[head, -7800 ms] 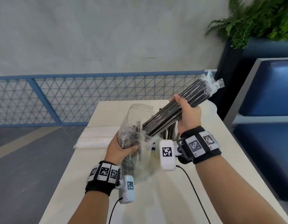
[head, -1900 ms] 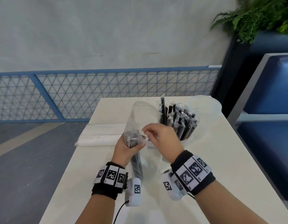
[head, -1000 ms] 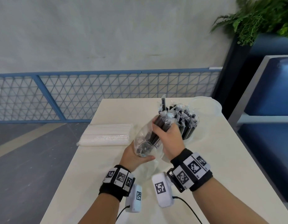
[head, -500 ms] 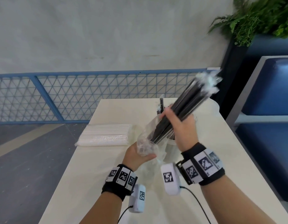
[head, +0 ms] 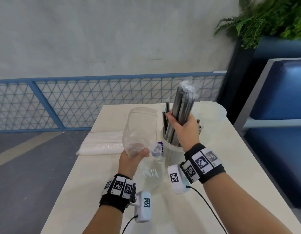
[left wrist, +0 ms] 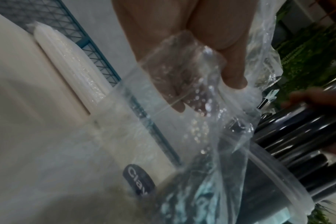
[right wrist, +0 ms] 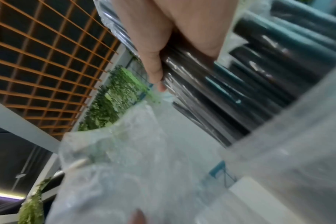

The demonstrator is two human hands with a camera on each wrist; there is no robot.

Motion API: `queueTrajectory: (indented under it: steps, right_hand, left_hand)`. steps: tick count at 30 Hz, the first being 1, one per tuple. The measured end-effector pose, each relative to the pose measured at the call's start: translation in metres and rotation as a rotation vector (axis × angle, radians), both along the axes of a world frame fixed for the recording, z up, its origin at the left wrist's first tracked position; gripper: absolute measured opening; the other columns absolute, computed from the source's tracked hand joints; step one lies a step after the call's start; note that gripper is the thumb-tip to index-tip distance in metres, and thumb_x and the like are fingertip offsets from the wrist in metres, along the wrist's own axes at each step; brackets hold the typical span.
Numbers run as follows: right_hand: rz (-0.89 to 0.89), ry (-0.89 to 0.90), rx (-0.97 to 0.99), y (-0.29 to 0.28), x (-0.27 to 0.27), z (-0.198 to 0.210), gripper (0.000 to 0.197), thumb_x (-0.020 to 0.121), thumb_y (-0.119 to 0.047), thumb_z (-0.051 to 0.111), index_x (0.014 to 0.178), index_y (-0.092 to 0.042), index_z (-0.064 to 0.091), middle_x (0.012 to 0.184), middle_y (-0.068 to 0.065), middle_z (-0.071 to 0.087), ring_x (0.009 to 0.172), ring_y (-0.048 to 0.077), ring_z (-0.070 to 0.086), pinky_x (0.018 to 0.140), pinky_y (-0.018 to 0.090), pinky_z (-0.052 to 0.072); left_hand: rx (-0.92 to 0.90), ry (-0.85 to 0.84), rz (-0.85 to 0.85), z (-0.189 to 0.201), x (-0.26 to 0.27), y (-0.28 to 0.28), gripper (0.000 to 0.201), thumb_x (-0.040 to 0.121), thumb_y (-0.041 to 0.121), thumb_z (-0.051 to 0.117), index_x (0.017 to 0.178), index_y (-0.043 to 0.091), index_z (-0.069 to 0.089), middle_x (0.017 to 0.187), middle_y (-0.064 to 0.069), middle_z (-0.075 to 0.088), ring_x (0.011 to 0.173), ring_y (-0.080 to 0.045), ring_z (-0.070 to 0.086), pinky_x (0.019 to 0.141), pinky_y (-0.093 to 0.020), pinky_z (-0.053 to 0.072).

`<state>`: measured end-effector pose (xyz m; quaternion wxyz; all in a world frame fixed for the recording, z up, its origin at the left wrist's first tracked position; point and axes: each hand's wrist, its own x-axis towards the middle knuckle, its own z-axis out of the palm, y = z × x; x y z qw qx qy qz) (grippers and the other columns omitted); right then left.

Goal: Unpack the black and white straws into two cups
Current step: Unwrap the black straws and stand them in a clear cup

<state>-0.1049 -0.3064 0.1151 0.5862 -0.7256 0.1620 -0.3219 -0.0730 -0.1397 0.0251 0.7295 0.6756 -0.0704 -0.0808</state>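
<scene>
My right hand grips a bundle of black straws nearly upright, its lower ends inside a clear cup that holds several more black straws. The right wrist view shows the fingers wrapped round the wrapped black straws. To the left, my left hand pinches the bottom of a clear plastic bag, which stands up empty. In the left wrist view my fingers crumple the bag beside the cup rim. A second clear cup stands behind. A pack of white straws lies on the table's left side.
The white table has a blue mesh railing behind it. A blue bench and a green plant are on the right. More clear plastic lies on the table below my left hand.
My right hand has drawn the black bundle clear of the bag, swung it upright and lowered its ends into the cup. The bag in my left hand now holds no straws.
</scene>
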Motion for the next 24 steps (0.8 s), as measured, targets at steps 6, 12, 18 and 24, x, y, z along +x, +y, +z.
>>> queueTrajectory:
  steps: [6,12,18,24]
  right_hand:
    - [0.033,0.270,-0.052,0.001,0.000,-0.036,0.033,0.082,-0.019,0.069,0.111,-0.005,0.061,0.096,0.006,0.068,0.096,0.024,0.065,0.084,0.025,0.048]
    - [-0.145,-0.227,-0.528,0.006,-0.003,0.022,0.072,0.070,-0.019,0.076,0.133,-0.015,0.040,0.132,0.005,0.048,0.120,0.016,0.044,0.104,0.017,0.032]
    - [0.059,0.267,-1.076,-0.017,0.028,0.029,0.052,0.091,-0.031,0.051,0.140,-0.020,0.036,0.145,0.003,0.042,0.134,0.023,0.036,0.110,0.042,0.025]
    - [0.085,0.210,-0.955,-0.014,0.027,-0.004,0.033,0.095,-0.018,0.043,0.127,-0.010,0.051,0.130,0.005,0.055,0.112,0.027,0.054,0.095,0.037,0.041]
  left_hand:
    - [-0.072,0.049,0.044,-0.001,0.004,0.002,0.037,0.049,0.034,0.087,0.077,0.019,0.070,0.093,-0.023,0.070,0.094,-0.036,0.066,0.090,-0.044,0.051]
    - [-0.093,0.001,0.031,0.001,0.008,-0.001,0.011,0.070,0.008,0.073,0.079,0.011,0.067,0.086,-0.023,0.068,0.080,-0.029,0.066,0.070,-0.025,0.054]
    - [-0.094,0.026,0.021,0.004,0.004,-0.002,0.017,0.057,0.030,0.082,0.070,0.024,0.073,0.092,-0.023,0.069,0.092,-0.034,0.065,0.090,-0.043,0.050]
    - [-0.158,0.004,0.023,0.009,0.001,-0.003,0.006,0.059,0.025,0.075,0.065,0.026,0.074,0.101,-0.034,0.062,0.095,-0.041,0.061,0.085,-0.044,0.053]
